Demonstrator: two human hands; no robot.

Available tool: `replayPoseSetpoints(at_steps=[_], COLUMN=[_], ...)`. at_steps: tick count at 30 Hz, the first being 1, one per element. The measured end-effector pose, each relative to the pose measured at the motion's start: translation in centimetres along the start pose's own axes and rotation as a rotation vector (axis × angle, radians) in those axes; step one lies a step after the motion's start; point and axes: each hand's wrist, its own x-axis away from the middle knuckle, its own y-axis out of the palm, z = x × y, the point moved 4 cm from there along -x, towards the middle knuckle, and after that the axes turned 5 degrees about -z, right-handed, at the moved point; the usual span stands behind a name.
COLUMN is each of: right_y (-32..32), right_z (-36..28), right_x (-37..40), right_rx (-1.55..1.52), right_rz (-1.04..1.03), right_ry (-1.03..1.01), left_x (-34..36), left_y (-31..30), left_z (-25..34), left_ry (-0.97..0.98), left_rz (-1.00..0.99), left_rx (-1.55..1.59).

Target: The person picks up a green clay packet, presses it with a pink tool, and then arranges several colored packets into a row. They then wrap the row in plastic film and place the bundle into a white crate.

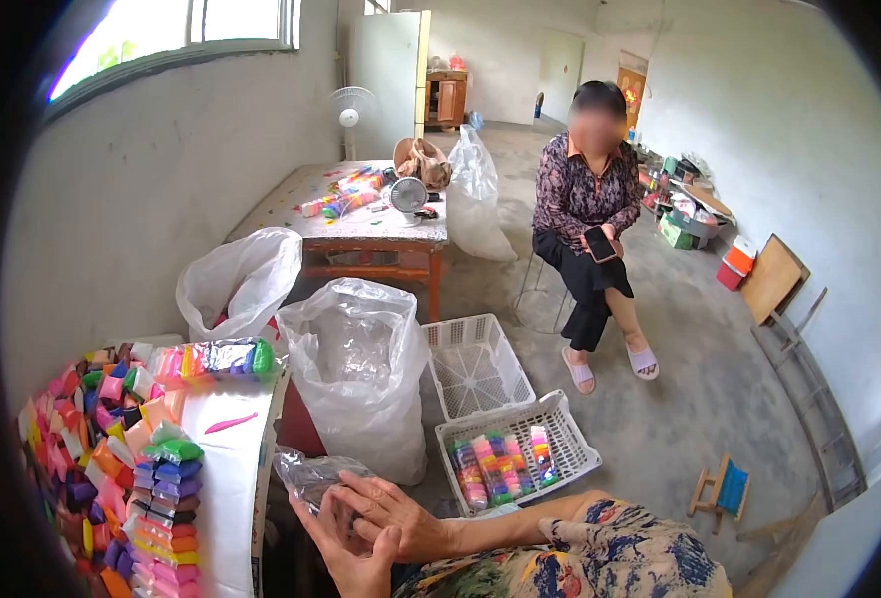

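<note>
A crinkled clear plastic bag (319,472) is in my hands, low in the view, beside the white-topped work table (223,448). My left hand (349,558) is around the bag from below, its thumb up. My right hand (401,520) lies over it, fingers bent onto the plastic and partly overlapping the left hand. On the table to the left stands a stacked row of small colourful packets (169,498), next to a large heap of loose packets (87,468). A pink plastic tool (231,423) lies on the white surface, near a wrapped row of packets (226,359).
Large plastic sacks (356,369) stand beyond the table. A white basket (578,444) holds several packed rows; another basket (475,369) is behind it. A seated person (585,199) holds a phone (600,244). A low table (361,224) carries a small fan (408,194). A small stool (728,488) is at right.
</note>
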Motion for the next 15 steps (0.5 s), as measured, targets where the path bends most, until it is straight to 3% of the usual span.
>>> replayPoseSetpoints(at_steps=[6,9,10,12,15], right_y=[-0.9,-2.1,-2.4,-2.3,-2.3], right_z=[-0.7,-0.2,0.0,0.3,0.0], right_x=[-0.9,-1.2,-1.3,-1.5,-2.8], right_rx=[-0.014,-0.229,-0.317,-0.5,-0.466], right_rz=[0.037,0.035,0.038,0.041,0.005], right_ry=[-0.003,0.026,0.044,0.109,0.182], left_x=[0.6,0.6,0.4,0.3,0.7], left_y=[0.0,-1.1,-1.2,-1.4,-2.9], left_z=[1.4,1.9,2.4,2.5,3.0], left_ry=[0.182,0.04,0.122,0.156,0.132], left_rz=[0.179,0.116,0.085,0.058,0.072], left_rx=[-0.184,0.041,-0.057,0.048,0.098])
